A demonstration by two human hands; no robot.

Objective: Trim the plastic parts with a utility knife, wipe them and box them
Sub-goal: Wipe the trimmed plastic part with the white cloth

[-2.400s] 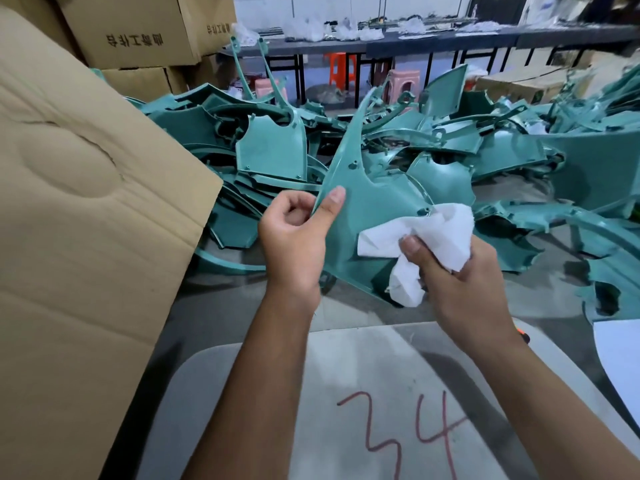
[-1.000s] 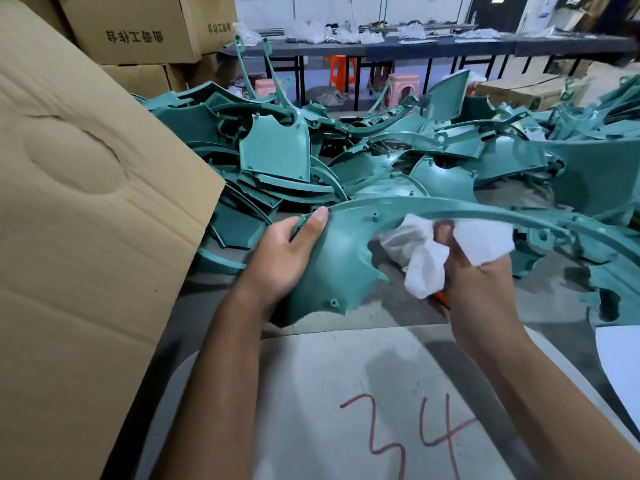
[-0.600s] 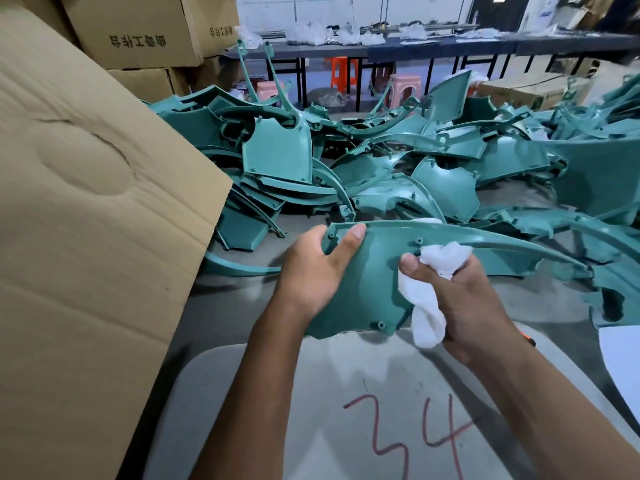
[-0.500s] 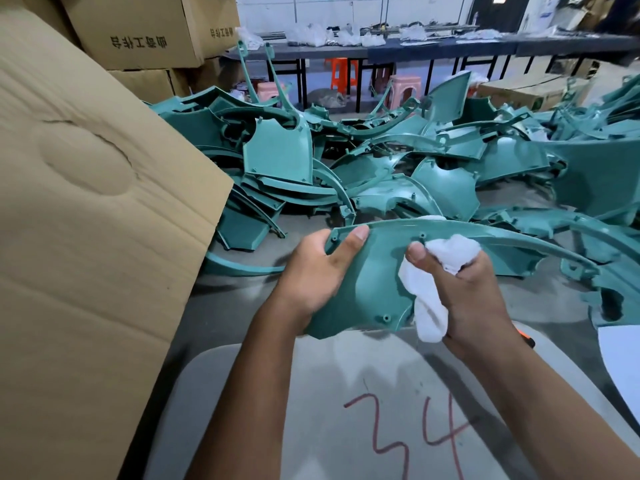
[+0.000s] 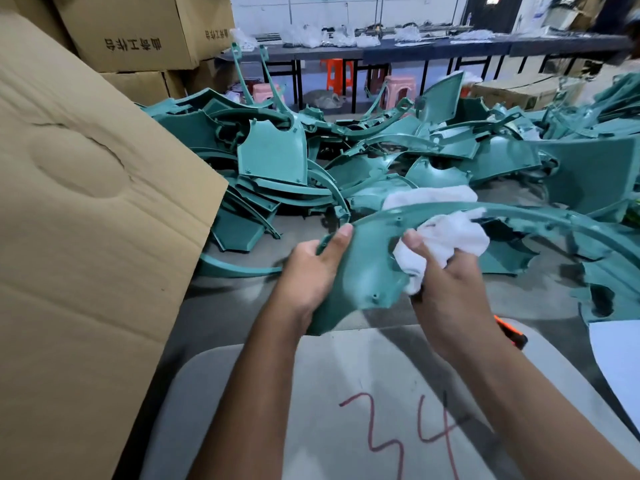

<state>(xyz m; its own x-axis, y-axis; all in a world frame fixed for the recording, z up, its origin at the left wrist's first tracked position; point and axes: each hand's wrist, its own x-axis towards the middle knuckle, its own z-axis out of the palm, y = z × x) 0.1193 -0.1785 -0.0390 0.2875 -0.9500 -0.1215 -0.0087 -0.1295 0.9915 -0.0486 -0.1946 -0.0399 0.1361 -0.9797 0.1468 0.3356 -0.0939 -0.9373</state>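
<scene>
Above the grey pad (image 5: 311,393), left hand (image 5: 306,275) still gripping teal plastic part (image 5: 367,268), right hand (image 5: 450,289) clutching white cloth (image 5: 446,237), now shifted rightward along the rim.

Two hands are at work, the left hand (image 5: 308,271) and the right hand (image 5: 450,292), with one white cloth (image 5: 446,237) and one teal plastic part (image 5: 367,265) between them. Behind lies a heap of teal plastic parts (image 5: 381,157), too tangled to count. I make out three cardboard boxes (image 5: 145,26) stacked at the left, one big cardboard flap (image 5: 86,220), two orange stools (image 5: 337,74) and two pink stools (image 5: 398,86) under the far bench (image 5: 433,51), and one grey seat top marked 34 (image 5: 329,393).
</scene>
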